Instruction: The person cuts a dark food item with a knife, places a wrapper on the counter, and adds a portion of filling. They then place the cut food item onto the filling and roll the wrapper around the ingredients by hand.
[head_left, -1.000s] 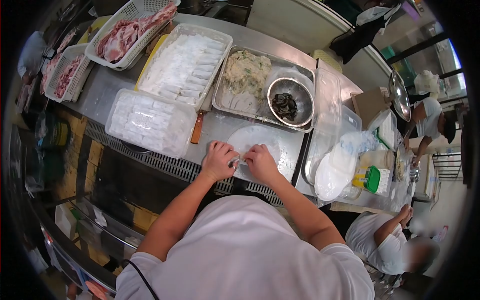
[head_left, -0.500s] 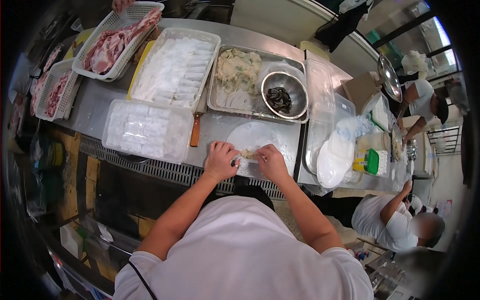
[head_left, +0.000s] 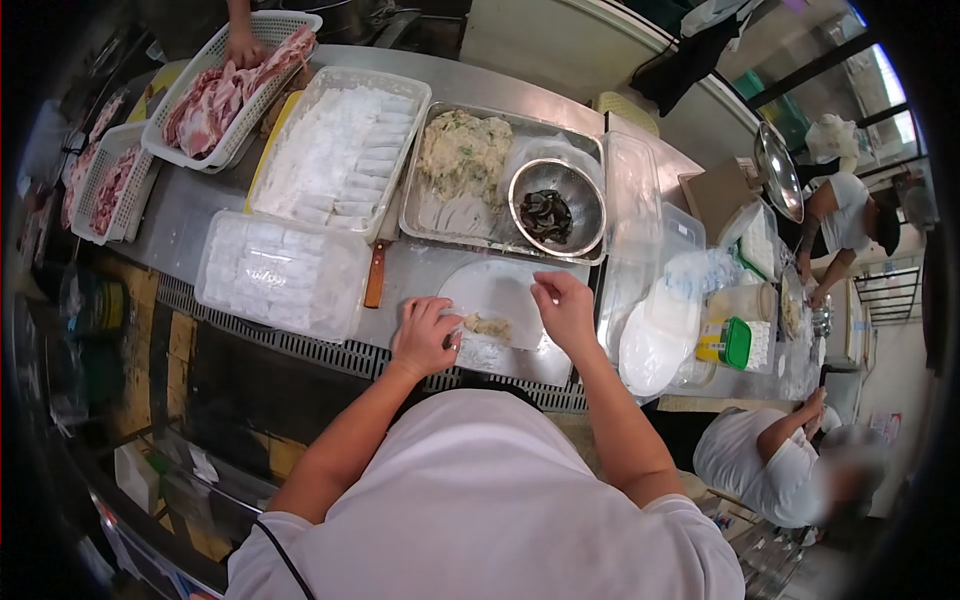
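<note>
A thin, round white wrapper [head_left: 497, 283] lies flat on the steel counter in front of me. Near its front edge rests a small strip of pale, chunky filling [head_left: 487, 326]. At the left edge of the wrapper is my left hand [head_left: 425, 338], its fingers bent and closed on the sheet beside the filling. My right hand [head_left: 565, 312] hovers over the wrapper's right side, thumb and fingers pinched together; I cannot tell what is between them. Behind, a metal tray [head_left: 405, 215] carries a mound of the same filling [head_left: 462, 150] and a steel bowl [head_left: 597, 190] with dark pieces [head_left: 548, 215].
Tubs of white rolls [head_left: 365, 165] [head_left: 275, 275] stand left, near a wooden-handled knife [head_left: 375, 278]. Raw meat fills white baskets [head_left: 215, 110] at far left, another person's hand [head_left: 243, 48] in one. Clear lids [head_left: 632, 170] and a green-lidded tub [head_left: 736, 343] stand right; two co-workers [head_left: 765, 455] beyond.
My right hand has drawn away from the filling, to the right and up. My left hand has shifted slightly left. At far left, another person's hand has reached into the meat basket.
</note>
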